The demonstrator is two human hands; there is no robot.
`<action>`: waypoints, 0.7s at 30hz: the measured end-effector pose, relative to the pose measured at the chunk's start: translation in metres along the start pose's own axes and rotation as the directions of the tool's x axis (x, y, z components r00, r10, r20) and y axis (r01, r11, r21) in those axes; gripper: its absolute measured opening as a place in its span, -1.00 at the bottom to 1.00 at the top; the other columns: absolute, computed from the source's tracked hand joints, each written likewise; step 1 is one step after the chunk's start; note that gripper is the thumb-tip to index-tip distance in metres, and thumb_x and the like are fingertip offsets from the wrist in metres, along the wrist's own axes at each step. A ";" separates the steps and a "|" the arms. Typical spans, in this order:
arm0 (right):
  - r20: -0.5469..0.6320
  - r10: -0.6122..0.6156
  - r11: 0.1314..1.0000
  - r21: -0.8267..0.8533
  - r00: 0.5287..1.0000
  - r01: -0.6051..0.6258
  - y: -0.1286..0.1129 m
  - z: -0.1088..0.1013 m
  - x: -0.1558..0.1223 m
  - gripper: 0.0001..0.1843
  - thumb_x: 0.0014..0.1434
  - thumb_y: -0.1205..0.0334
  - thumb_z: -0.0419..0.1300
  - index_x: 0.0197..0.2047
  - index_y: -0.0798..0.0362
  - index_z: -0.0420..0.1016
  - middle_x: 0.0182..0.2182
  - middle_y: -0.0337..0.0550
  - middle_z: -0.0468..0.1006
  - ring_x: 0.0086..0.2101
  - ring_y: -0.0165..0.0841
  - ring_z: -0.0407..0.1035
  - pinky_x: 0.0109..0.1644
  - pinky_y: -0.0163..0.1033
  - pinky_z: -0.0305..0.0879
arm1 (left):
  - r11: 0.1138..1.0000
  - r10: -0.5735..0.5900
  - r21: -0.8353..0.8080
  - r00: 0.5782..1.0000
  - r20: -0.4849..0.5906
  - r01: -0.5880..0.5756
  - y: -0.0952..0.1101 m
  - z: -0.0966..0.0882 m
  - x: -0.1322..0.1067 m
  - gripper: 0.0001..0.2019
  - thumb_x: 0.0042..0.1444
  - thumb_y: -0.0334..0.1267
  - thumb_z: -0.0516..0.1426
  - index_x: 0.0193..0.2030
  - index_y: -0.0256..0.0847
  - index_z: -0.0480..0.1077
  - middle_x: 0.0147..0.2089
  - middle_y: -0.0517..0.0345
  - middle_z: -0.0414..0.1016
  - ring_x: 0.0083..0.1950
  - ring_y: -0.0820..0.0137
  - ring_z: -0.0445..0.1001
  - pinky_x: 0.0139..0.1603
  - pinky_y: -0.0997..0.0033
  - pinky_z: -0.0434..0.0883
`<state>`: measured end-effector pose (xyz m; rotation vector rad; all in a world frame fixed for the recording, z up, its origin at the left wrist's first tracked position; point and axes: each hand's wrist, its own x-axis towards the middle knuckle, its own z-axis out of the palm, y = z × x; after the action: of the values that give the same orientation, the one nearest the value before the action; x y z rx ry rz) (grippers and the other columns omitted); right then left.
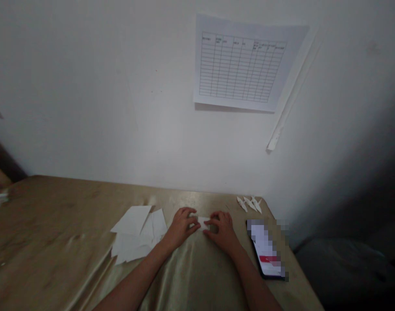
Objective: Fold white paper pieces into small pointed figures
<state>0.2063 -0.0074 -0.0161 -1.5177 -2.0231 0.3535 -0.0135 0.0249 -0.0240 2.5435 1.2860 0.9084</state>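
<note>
A small white piece of paper (203, 223) is held between my two hands, low over the table. At its left edge are the curled fingers of my left hand (183, 225), pinched on it. My right hand (222, 229) grips the right edge with thumb and fingers. Whether the paper is folded is too small to tell. Left of my left hand lies a loose pile of white paper sheets (135, 235), overlapping one another. Beyond my right hand, near the far right corner, rest 3 small folded paper shapes (249, 204) with pointed ends.
A phone (267, 250) with a lit, blurred screen lies at the table's right edge. The table (71, 224) wears a shiny gold-brown cloth with creases. Behind it, a printed grid sheet (243, 65) hangs on the pale wall. Something dark stands beyond the right edge.
</note>
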 end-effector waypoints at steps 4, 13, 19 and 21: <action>-0.032 0.002 1.000 0.019 0.999 -0.001 0.000 0.005 0.000 -0.77 0.09 0.11 0.40 -0.13 -0.22 0.66 -0.03 -0.17 0.50 0.05 -0.20 0.30 0.32 0.01 0.02 | 0.999 -0.032 0.011 0.999 0.014 0.032 0.005 0.000 0.001 -0.86 0.23 -0.15 0.20 -0.27 -0.08 0.58 0.14 0.06 0.49 0.21 0.17 0.35 0.25 0.02 0.34; -0.045 0.019 0.998 0.057 0.999 -0.017 0.001 0.010 0.003 -0.88 0.17 0.16 0.34 -0.20 -0.20 0.69 -0.06 -0.15 0.52 0.04 -0.21 0.30 0.28 -0.04 0.08 | 0.999 -0.044 0.021 0.999 0.025 0.044 0.002 0.003 0.001 -0.88 0.15 -0.12 0.29 -0.23 -0.06 0.57 0.16 0.06 0.48 0.21 0.13 0.34 0.24 -0.03 0.34; -0.021 0.004 0.998 0.061 1.000 -0.002 0.000 0.006 0.002 -0.87 0.19 0.17 0.34 -0.18 -0.23 0.68 -0.06 -0.18 0.53 0.05 -0.22 0.28 0.29 -0.05 0.06 | 0.998 -0.060 0.026 0.998 0.012 0.060 0.001 0.003 0.001 -0.95 0.16 -0.19 0.28 -0.26 -0.03 0.60 0.18 0.08 0.49 0.21 0.13 0.36 0.26 -0.04 0.33; -0.015 -0.008 0.998 0.063 1.000 0.009 0.001 0.005 0.002 -0.87 0.19 0.16 0.34 -0.18 -0.24 0.68 -0.06 -0.19 0.54 0.06 -0.22 0.27 0.28 -0.06 0.06 | 0.998 -0.062 0.018 0.998 0.017 0.062 0.001 0.003 0.002 -0.93 0.16 -0.17 0.28 -0.26 -0.02 0.61 0.18 0.09 0.49 0.21 0.13 0.36 0.25 -0.03 0.33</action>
<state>0.2034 -0.0044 -0.0194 -1.4686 -1.9878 0.3983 -0.0104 0.0263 -0.0255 2.5036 1.3658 0.8639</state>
